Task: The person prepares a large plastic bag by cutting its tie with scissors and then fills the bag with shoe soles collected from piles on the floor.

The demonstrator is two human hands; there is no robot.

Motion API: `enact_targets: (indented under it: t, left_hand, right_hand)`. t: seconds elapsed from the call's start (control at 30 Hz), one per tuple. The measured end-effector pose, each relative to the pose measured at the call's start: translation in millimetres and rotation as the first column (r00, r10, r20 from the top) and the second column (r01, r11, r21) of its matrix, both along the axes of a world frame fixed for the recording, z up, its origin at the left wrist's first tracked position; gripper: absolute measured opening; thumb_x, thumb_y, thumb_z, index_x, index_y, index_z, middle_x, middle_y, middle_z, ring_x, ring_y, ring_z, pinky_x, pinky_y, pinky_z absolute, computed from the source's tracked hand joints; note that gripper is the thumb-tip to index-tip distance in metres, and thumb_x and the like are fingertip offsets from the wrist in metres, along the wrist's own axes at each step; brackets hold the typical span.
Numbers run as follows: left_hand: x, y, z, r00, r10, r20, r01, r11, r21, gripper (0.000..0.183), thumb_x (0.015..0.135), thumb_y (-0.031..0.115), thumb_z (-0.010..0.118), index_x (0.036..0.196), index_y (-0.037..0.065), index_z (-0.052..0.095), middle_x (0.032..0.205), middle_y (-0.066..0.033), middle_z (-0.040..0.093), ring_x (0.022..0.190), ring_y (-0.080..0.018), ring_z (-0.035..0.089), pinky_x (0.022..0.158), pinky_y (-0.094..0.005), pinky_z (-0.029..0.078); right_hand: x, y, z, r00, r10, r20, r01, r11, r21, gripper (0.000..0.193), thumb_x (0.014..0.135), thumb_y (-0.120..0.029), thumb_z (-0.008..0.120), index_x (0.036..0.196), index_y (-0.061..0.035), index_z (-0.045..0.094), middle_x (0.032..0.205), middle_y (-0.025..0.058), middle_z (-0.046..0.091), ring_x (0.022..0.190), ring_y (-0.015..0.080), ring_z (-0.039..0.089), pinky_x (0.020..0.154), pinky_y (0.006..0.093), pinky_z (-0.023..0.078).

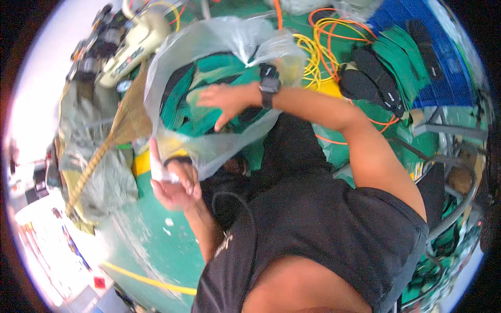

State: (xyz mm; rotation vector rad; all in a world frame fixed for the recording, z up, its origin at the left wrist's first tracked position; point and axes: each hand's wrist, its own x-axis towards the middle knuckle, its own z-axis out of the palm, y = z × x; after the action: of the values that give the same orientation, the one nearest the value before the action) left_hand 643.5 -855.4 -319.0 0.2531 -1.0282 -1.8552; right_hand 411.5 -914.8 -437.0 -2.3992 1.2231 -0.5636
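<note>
A large clear plastic bag (175, 57) stands with its mouth spread, holding several green mesh-like pieces with black parts (222, 68). Over these pieces, my right hand (227, 103) reaches in with its fingers spread, slightly blurred and gripping nothing. A dark watch is on that wrist. At the bag's near left edge, my left hand (175, 193) has one finger pointing up and the others curled. Whitish film shows between its fingers, apparently the bag's rim. A dark band lies close by; blur hides what it belongs to.
Yellow and orange cables (318, 44) coil on the green floor beyond the bag. More green and black pieces (389, 73) lie by a blue crate (443, 57) at right. A cream machine (138, 44) and a grey-green sack (86, 135) stand at left, metal tubing (459, 208) at right.
</note>
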Motion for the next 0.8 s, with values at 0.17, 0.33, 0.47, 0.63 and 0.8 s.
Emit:
enact_targets:
  t: [0.17,0.33,0.47,0.63,0.8]
  left_hand:
    - [-2.0,-13.2,-12.0,0.994,0.011,0.105,-0.004,0.998,-0.066,0.070,0.091,0.023,0.040,0.142,-0.003,0.001,0.051,-0.0035,0.045,0.035,-0.0069,0.034,0.033,-0.0193,0.028]
    - [-18.8,-33.1,-26.3,0.986,-0.063,0.155,0.070,0.997,-0.043,0.068,0.091,0.020,0.043,0.142,-0.004,0.005,0.053,-0.0019,0.041,0.037,-0.0068,0.034,0.032,-0.0189,0.026]
    - [-32.6,-39.5,-34.4,0.985,-0.056,0.162,0.053,0.998,0.023,0.069,0.089,0.015,0.047,0.140,-0.009,0.006,0.051,-0.0051,0.045,0.034,-0.0084,0.035,0.032,-0.0194,0.029]
    - [-43.6,-52.5,-48.2,0.950,-0.147,0.275,0.146,0.989,0.022,0.066,0.091,0.021,0.046,0.141,-0.005,0.011,0.058,-0.0043,0.043,0.039,-0.0077,0.037,0.033,-0.0189,0.027]
    - [-53.4,-51.4,-55.5,0.891,-0.097,0.444,0.092,0.995,0.032,0.052,0.091,0.018,0.045,0.134,-0.007,0.029,0.058,-0.0044,0.043,0.038,-0.0094,0.034,0.035,-0.0203,0.027]
  right_hand:
    - [-76.7,95.6,3.9,0.597,-0.560,0.575,0.613,0.780,0.124,0.032,0.082,-0.025,0.064,0.104,-0.0023,0.060,0.097,0.0126,0.065,0.084,0.0220,0.064,0.075,0.0319,0.050]
    - [-241.9,214.0,-69.2,-0.052,-0.794,0.605,0.999,-0.047,0.025,0.021,0.083,-0.017,0.061,0.098,-0.0021,0.061,0.086,0.0125,0.064,0.074,0.0199,0.063,0.067,0.0306,0.051]
    - [-365.6,321.2,-74.1,-0.291,-0.832,0.471,0.827,-0.467,-0.312,0.030,0.080,-0.019,0.061,0.101,0.0019,0.057,0.092,0.0168,0.060,0.086,0.0316,0.057,0.079,0.0400,0.046]
    - [-481.4,407.2,-38.8,-0.436,-0.873,0.218,0.622,-0.468,-0.628,0.046,0.075,-0.028,0.062,0.107,0.0036,0.053,0.104,0.0224,0.056,0.101,0.0378,0.050,0.086,0.0463,0.041]
    - [-553.8,407.3,-5.0,-0.498,-0.866,0.031,0.736,-0.442,-0.514,0.066,0.075,-0.038,0.066,0.117,0.0086,0.046,0.113,0.0264,0.053,0.109,0.0409,0.048,0.093,0.0461,0.039]
